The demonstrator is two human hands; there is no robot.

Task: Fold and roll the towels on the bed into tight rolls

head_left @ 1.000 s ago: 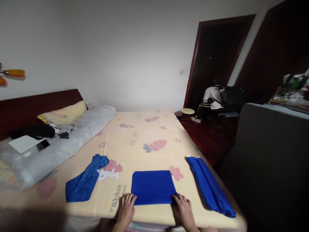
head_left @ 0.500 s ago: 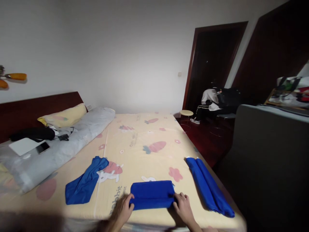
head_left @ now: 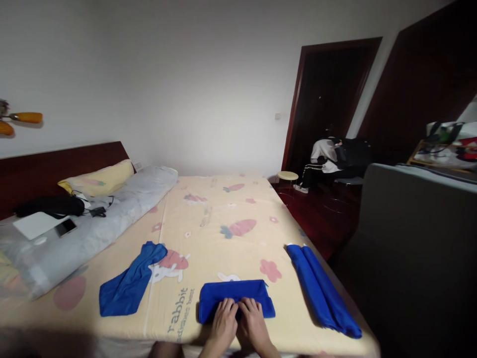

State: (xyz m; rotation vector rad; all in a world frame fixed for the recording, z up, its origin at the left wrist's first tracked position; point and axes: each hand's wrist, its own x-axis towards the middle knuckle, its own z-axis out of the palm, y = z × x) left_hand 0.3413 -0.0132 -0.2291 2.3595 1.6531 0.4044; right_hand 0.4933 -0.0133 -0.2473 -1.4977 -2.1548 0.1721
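Under both hands, at the near edge of the bed (head_left: 223,209), lies a folded blue cloth (head_left: 236,298), a narrow band doubled over on the cartoon-printed sheet. The left hand (head_left: 223,323) and the right hand (head_left: 253,324) rest side by side on its near middle, touching each other, fingers flat and close together, pressing down on the fabric rather than pinching it (whether any fingertip is tucked under the fold cannot be told). Left of the left hand, well apart, a loose blue cloth (head_left: 128,283) lies crumpled and slanting beside a rabbit print. Right of the right hand, near the bed's edge, two rolled blue cloths (head_left: 322,291) lie side by side, touching along their length. Far beyond the hands to the left, a grey bolster (head_left: 100,223) runs along the headboard side, with a phone (head_left: 65,227) and a white tablet (head_left: 37,223) on it, and a yellow pillow (head_left: 99,179) behind. Beyond the hands to the right, a small round stool (head_left: 287,175) stands by the dark doorway, near a person seated on a chair (head_left: 328,154)
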